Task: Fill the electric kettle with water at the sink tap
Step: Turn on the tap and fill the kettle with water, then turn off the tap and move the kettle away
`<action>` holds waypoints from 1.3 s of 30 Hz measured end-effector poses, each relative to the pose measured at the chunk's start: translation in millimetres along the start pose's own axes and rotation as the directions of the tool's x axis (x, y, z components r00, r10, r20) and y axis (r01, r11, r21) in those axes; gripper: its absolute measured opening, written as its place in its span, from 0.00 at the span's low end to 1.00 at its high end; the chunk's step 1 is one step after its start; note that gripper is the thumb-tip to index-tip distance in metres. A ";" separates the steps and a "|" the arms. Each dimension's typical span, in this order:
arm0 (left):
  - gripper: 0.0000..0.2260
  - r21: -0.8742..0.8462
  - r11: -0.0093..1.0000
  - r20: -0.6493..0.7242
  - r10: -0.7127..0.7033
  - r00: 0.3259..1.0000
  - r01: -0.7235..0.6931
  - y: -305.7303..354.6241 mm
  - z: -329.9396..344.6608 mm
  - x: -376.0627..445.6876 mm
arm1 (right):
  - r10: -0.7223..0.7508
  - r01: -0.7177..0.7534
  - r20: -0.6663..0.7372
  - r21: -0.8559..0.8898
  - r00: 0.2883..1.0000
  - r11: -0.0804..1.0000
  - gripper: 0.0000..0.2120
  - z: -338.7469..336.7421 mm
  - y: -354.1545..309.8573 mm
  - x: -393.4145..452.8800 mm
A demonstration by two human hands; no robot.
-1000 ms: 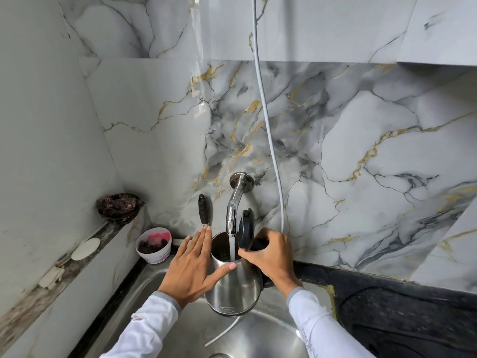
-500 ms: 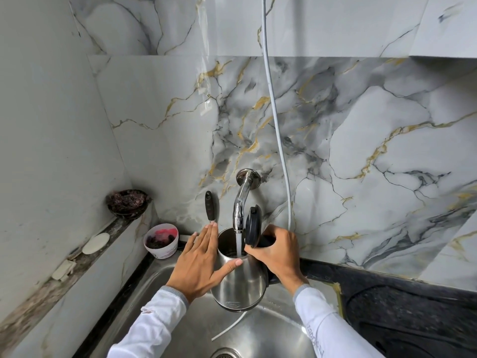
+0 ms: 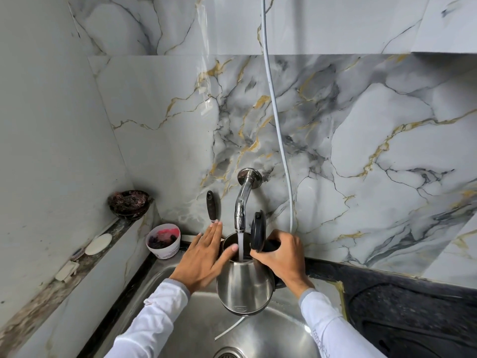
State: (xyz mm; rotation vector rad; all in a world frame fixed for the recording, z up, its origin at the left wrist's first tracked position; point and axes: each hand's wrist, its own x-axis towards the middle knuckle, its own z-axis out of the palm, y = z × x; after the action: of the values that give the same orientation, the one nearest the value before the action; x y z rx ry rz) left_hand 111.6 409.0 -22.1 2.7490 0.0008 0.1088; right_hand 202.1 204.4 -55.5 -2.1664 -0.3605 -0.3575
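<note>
A steel electric kettle hangs over the sink, its black lid flipped up. Water runs from the chrome wall tap straight into the kettle's mouth. My right hand grips the black handle on the kettle's right side. My left hand lies flat against the kettle's left side, fingers straight, thumb along the rim.
A white cup with pink and dark contents stands at the sink's back left corner. A dark bowl and soap pieces sit on the left ledge. A black handle leans on the wall. A white hose hangs behind. Black countertop lies right.
Water keeps running into the kettle. Both hands hold about the same pose on the kettle; the camera view has tipped slightly.
</note>
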 end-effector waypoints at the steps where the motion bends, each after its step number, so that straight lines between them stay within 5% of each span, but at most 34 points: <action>1: 0.34 -0.095 0.995 0.013 -0.001 1.000 0.003 0.1 -6.3 5.7 | 0.006 -0.006 0.002 -0.002 1.000 1.000 0.24 -0.1 1.1 -0.5; 7: 0.17 -0.633 0.772 0.147 0.054 0.988 0.051 11.8 -36.6 41.3 | 0.014 -0.014 0.016 0.007 1.000 1.000 0.24 -1.1 3.5 -0.5; 14: 0.11 -0.672 0.740 0.099 0.073 0.992 0.012 10.2 -38.6 56.1 | 0.014 -0.014 0.003 0.029 1.000 0.999 0.25 -1.6 2.8 2.1; 19: 0.12 -0.515 0.856 0.001 0.046 0.999 -0.039 12.1 -35.5 63.3 | 0.029 -0.029 -0.003 0.021 1.000 0.999 0.24 -1.4 4.6 2.3; 22: 0.16 -0.220 0.974 -0.184 0.004 0.983 -0.045 21.7 -26.1 63.1 | 0.028 -0.028 -0.014 0.008 1.000 1.000 0.24 -1.2 3.1 2.0; 24: 0.19 -0.054 0.999 -0.272 -0.019 0.962 0.004 29.6 -20.9 59.9 | 0.031 -0.031 -0.022 -0.002 0.999 1.000 0.24 -1.4 2.0 1.2; 28: 0.21 0.018 1.000 -0.340 -0.018 0.940 0.025 34.2 -15.5 37.3 | 0.013 -0.014 -0.035 -0.027 0.999 1.000 0.25 -10.3 2.0 -3.8; 33: 0.44 0.133 0.991 -0.134 0.005 0.991 0.013 44.3 1.3 -14.3 | 0.001 -0.005 -0.064 -0.050 0.998 0.999 0.26 -41.9 4.1 -12.3; 39: 0.48 0.315 0.945 -0.071 0.110 0.991 -0.082 94.3 23.2 -46.2 | -0.025 0.015 -0.128 -0.073 0.991 0.997 0.27 -109.3 14.4 -35.4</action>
State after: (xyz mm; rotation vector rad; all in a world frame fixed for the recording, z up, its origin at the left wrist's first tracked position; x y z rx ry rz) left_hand 65.9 312.2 -11.2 3.0580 -0.1013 0.2793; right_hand 161.7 102.8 -17.4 -2.1982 -0.3008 -0.5263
